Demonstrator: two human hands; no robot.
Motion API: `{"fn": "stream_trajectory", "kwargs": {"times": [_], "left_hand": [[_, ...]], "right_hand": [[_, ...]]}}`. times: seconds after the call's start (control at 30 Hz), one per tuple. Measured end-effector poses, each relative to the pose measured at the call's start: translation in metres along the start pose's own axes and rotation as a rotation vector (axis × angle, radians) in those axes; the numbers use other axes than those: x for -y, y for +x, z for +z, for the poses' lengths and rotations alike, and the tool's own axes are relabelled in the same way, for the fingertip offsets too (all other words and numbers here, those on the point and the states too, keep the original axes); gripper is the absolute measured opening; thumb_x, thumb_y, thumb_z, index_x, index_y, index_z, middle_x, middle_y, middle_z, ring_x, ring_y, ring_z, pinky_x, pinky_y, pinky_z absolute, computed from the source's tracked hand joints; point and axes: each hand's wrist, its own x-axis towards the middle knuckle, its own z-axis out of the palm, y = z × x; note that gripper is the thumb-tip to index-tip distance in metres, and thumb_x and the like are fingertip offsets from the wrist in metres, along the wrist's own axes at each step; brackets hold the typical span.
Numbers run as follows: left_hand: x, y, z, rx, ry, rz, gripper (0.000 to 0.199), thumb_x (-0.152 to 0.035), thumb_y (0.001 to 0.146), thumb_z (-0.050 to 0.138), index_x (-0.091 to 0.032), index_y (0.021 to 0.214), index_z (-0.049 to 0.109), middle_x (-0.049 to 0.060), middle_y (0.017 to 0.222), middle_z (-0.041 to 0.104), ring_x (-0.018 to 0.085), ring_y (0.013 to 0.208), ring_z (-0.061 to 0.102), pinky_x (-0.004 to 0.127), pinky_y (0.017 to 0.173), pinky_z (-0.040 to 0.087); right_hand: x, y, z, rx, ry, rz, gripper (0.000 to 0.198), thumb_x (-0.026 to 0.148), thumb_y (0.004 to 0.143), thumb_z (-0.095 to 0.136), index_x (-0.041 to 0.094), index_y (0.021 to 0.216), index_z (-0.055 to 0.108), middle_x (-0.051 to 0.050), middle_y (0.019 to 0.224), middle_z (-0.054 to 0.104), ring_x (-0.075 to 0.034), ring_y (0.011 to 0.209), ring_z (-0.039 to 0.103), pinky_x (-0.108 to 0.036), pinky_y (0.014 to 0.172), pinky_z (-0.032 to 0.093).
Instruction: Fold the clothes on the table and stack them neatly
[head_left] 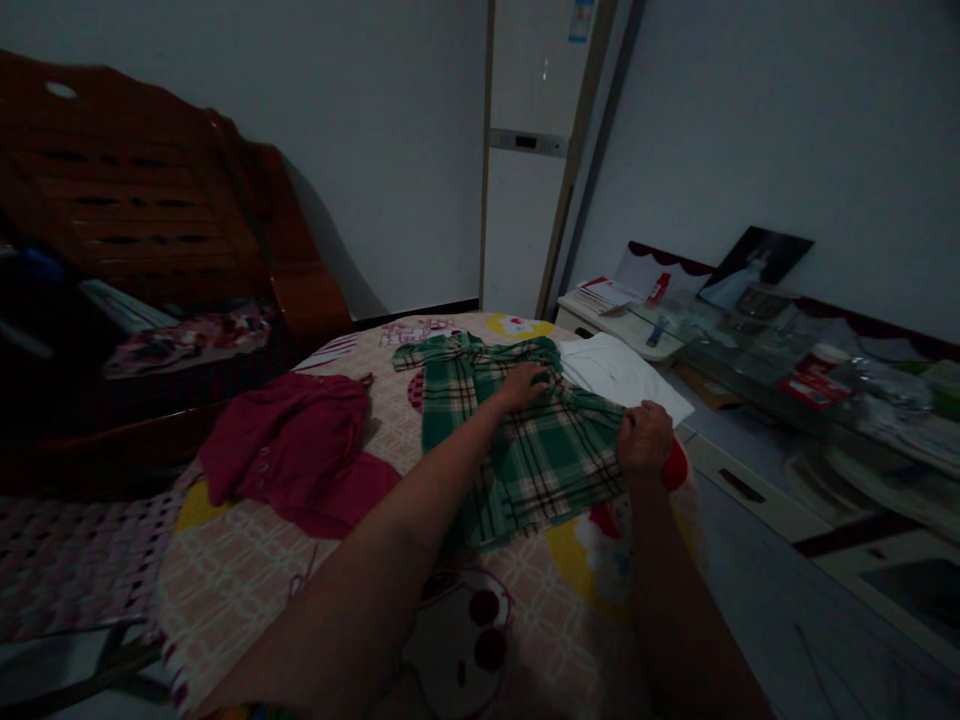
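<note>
- The green plaid garment [559, 450] lies across the middle of the round table [225, 590], spread mostly flat over a patterned cover, with a pinkish-red garment [292, 450] to its left and a white garment [619, 375] just beyond its far right side.
- The right hand [646, 438] grasps the plaid cloth at its right edge, fingers bent round the fabric and drawing a slanting ridge towards the middle.
- The left hand [525, 387] rests on the upper part with bent fingers; whether they pinch the cloth or merely press on it, I cannot tell.
- It should handle as something light and soft, with no stiffness to hold a shape and little to break; thin cloth like this (cotton, perhaps) would likely crease and sag between two holds.
- Good places to take it would be the outer edges, the shoulders or the hem corners, with a flat palm to steady the middle.
- The left hand covers part of the upper front, and the right fingers hide the edge they hold. Forearms cross the lower view and are cut off at the bottom; dim light and blur make the collar and any buttons hard to make out.
</note>
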Motion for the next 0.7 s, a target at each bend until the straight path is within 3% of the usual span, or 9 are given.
{"fn": "stream_trajectory", "kwargs": {"times": [0.2,0.33,0.43,0.57,0.7], "left_hand": [[-0.011,0.040,0.015,0.022,0.127,-0.119,0.039,-0.012,0.086,0.054,-0.012,0.121,0.070,0.017,0.136,0.061,0.029,0.125,0.060,0.040,0.110,0.044],[-0.007,0.058,0.003,-0.011,0.110,-0.154,0.036,-0.013,0.089,0.048,-0.011,0.114,0.074,0.015,0.123,0.070,0.027,0.119,0.063,0.038,0.108,0.045],[0.006,0.064,-0.014,-0.134,-0.029,-0.313,0.034,-0.020,0.092,0.048,-0.014,0.110,0.077,0.011,0.117,0.074,0.023,0.113,0.066,0.031,0.100,0.048],[0.040,0.052,-0.033,-0.252,-0.180,-0.582,0.032,-0.029,0.090,0.056,-0.012,0.106,0.078,0.010,0.103,0.077,0.022,0.096,0.071,0.026,0.081,0.052],[0.072,0.021,-0.033,-0.277,-0.134,-0.670,0.030,-0.023,0.089,0.054,-0.012,0.103,0.078,0.013,0.098,0.078,0.023,0.090,0.073,0.027,0.077,0.053]], "right_hand": [[-0.002,-0.001,0.000,0.023,0.038,0.016,0.021,0.020,0.090,0.044,0.018,0.089,0.065,-0.019,0.118,0.061,-0.030,0.111,0.054,-0.043,0.096,0.041],[-0.002,0.002,-0.002,0.018,0.078,0.024,0.020,0.019,0.087,0.046,0.018,0.088,0.066,-0.018,0.118,0.062,-0.029,0.112,0.054,-0.044,0.098,0.042],[0.005,0.005,-0.008,0.020,0.119,0.002,0.018,0.019,0.085,0.047,0.019,0.087,0.065,-0.015,0.108,0.066,-0.028,0.106,0.056,-0.042,0.096,0.042],[0.036,0.001,-0.019,0.116,0.147,-0.060,0.021,0.022,0.088,0.046,0.018,0.089,0.067,-0.013,0.090,0.069,-0.027,0.091,0.061,-0.037,0.087,0.044],[0.083,-0.018,-0.023,0.380,0.238,-0.184,0.025,0.022,0.093,0.045,0.018,0.100,0.069,-0.011,0.091,0.072,-0.024,0.084,0.065,-0.031,0.076,0.043]]}}
